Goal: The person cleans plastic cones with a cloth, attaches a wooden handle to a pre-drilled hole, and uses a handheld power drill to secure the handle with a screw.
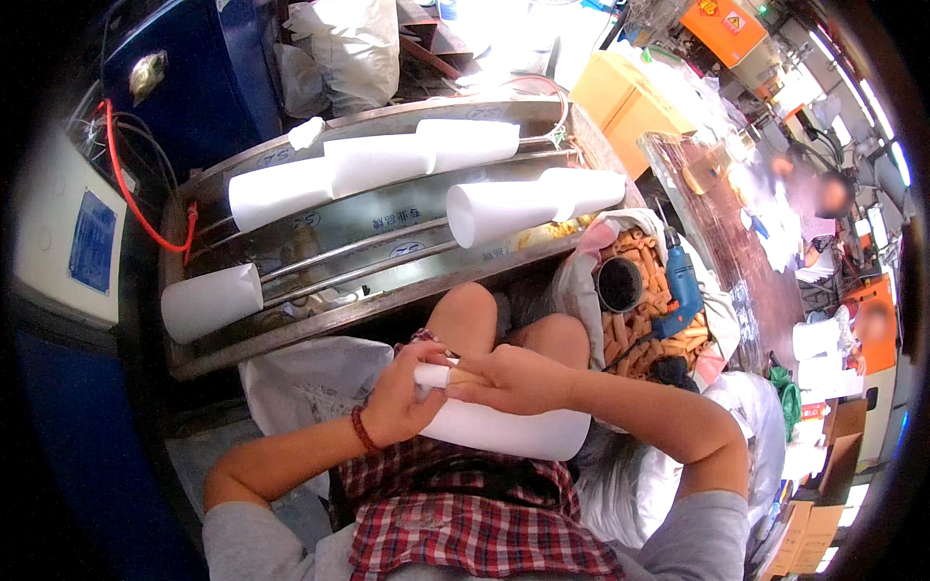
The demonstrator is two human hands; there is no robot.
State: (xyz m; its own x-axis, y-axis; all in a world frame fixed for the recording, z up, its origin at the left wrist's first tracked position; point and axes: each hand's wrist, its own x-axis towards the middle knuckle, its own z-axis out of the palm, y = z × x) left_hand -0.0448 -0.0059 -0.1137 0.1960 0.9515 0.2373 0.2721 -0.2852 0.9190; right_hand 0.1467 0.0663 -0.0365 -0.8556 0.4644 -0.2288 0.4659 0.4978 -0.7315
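Observation:
Both hands are in front of my knees, above my lap. My left hand (395, 392) curls its fingers and thumb round a small white cylinder (433, 375). From the other side my right hand (509, 378) closes on the end of the same piece, its fingers meeting the left ones. Below them a larger smooth white plastic tube (509, 428) lies across my lap, its rounded end under my right forearm. My hands cover where the small cylinder ends, so I cannot tell whether it joins the tube.
Ahead stands a long trough (349, 315) with metal rods and several white tubes (378, 163). At right, a sack of short orange-brown tubes (620, 334) holds a black cup (619, 283) and a blue power drill (680, 286). A red hose (131, 194) hangs at left; people work far right.

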